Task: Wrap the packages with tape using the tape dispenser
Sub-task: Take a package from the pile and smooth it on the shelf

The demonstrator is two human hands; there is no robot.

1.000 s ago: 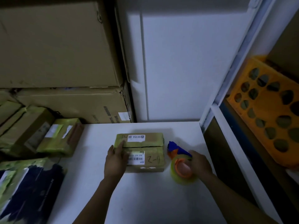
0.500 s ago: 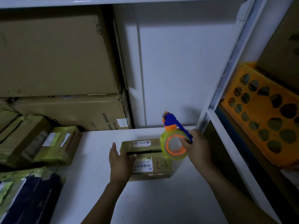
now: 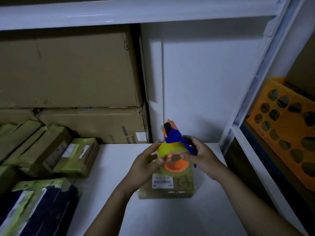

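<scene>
Both hands now meet on the tape dispenser (image 3: 177,150), which is held in the air above the far half of the package (image 3: 166,191). Half a second ago only the right hand (image 3: 202,159) carried it, while the left hand (image 3: 146,162) lay flat on the package top. The left hand has since let go of the package and come up to the roll of tape (image 3: 163,150), fingers curled round its nine o'clock side and the thumb against its near face. The right hand grips from three o'clock, fingers wrapped round the blue frame and the thumb laid across the orange hub (image 3: 175,166). The dispenser's nose points up toward twelve o'clock. A second ago the dispenser sat on the table (image 3: 170,218) at the package's three o'clock side, so it has been lifted and brought over the middle. The package lies flat on the white table at six o'clock from the dispenser, untouched by either hand. Its white barcode label (image 3: 162,182) faces up, and its far edge is hidden behind the roll. At nine o'clock several taped packages (image 3: 75,157) lie in a row, with a dark parcel (image 3: 42,210) nearer at eight o'clock. Big cardboard boxes (image 3: 68,68) are stacked at ten o'clock, and an orange crate (image 3: 286,126) with round holes stands at three o'clock — beyond the shelf post.
</scene>
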